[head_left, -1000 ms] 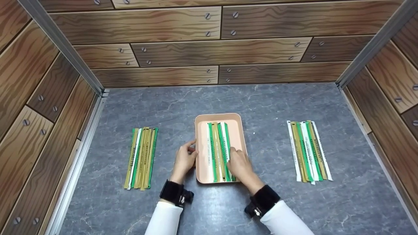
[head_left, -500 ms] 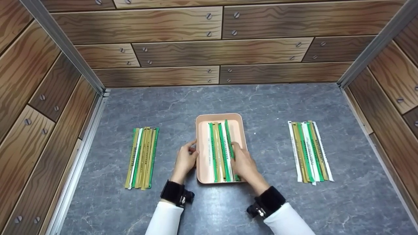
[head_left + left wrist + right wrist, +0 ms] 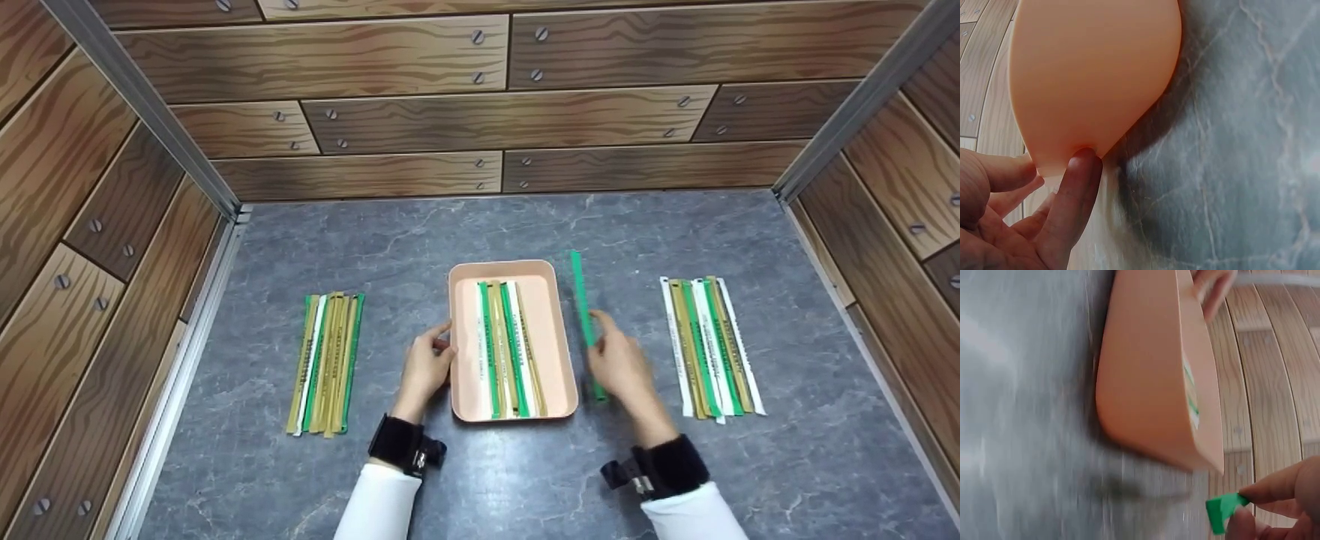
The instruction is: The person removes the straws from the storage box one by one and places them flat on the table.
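Observation:
My left hand (image 3: 427, 367) holds the left side of a shallow pink tray (image 3: 566, 386). In the left wrist view its fingertips (image 3: 1081, 163) press the outside of the tray wall. Inside the tray lies a row of long, thin stick packets (image 3: 504, 349), white, green and gold, with dark print. My right hand (image 3: 621, 361) is just right of the tray. It pinches one green stick packet (image 3: 580, 289) between thumb and fingers, apart from the tray. In the right wrist view only one end of this green packet (image 3: 1219, 514) shows, beside the thumb and fingertips.
A bundle of gold, green and white stick packets (image 3: 324, 367) lies on the grey marbled table (image 3: 480, 232) to the left. Another bundle (image 3: 709, 349) lies to the right, beyond my right hand. Wood-patterned walls (image 3: 405, 124) enclose the back and both sides.
My right hand has lifted a green stick packet out of the tray's right side and carried it right, past the rim. A gold packet now shows there. My left hand stays at the tray.

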Demonstrator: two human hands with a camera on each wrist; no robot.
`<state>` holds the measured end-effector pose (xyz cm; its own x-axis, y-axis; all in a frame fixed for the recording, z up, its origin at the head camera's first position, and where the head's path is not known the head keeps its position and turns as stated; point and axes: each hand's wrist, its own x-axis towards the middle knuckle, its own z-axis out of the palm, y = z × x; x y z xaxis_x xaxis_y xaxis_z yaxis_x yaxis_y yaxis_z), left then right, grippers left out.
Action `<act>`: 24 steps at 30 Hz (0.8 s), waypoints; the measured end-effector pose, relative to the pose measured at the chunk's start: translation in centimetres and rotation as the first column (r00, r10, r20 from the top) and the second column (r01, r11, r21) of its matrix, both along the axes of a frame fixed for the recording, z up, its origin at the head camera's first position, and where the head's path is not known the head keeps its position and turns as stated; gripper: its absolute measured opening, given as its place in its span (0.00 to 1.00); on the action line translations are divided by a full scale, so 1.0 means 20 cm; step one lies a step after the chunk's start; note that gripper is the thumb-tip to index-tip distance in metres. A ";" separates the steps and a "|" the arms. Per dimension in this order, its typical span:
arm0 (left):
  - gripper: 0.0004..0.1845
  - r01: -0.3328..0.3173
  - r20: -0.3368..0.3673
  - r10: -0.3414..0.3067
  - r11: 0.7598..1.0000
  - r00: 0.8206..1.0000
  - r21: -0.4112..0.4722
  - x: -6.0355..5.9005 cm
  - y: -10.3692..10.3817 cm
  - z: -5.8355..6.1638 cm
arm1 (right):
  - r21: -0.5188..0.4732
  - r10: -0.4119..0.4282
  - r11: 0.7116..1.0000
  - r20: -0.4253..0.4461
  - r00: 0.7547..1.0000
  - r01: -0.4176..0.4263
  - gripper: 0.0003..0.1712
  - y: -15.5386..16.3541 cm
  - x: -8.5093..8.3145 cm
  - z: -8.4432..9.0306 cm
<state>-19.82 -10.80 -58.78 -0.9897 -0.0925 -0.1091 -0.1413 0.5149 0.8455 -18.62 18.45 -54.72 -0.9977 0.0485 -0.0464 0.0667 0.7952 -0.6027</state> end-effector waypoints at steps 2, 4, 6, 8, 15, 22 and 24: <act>0.24 0.003 0.007 -0.003 1.000 1.000 0.010 0.00 0.00 0.00 | 0.045 -0.020 0.999 0.020 1.000 0.019 0.35 0.07 0.00 -0.01; 0.24 0.007 0.014 -0.008 1.000 1.000 0.021 0.00 0.00 0.00 | 0.080 -0.041 0.996 0.046 0.998 0.038 0.35 0.13 0.00 -0.01; 0.25 0.010 0.021 -0.011 1.000 1.000 0.029 0.00 0.00 0.00 | 0.104 -0.059 0.993 0.069 0.996 0.051 0.34 0.21 0.00 -0.02; 0.25 0.012 0.023 -0.013 0.999 1.000 0.031 0.00 0.00 0.00 | 0.116 -0.077 0.991 0.099 0.992 0.065 0.35 0.28 0.00 -0.03; 0.24 0.025 -0.007 -0.025 0.999 1.000 0.022 0.00 0.00 0.00 | 0.171 -0.188 0.974 0.227 0.956 0.150 0.39 0.49 0.03 -0.03; 0.24 0.026 0.001 -0.026 0.999 1.000 0.023 0.00 -0.01 0.00 | 0.228 -0.249 0.955 0.281 0.927 0.187 0.41 0.58 0.04 -0.05; 0.24 0.024 0.007 -0.024 0.999 1.000 0.023 0.00 0.00 0.00 | 0.231 -0.252 0.954 0.277 0.927 0.190 0.40 0.59 0.04 -0.06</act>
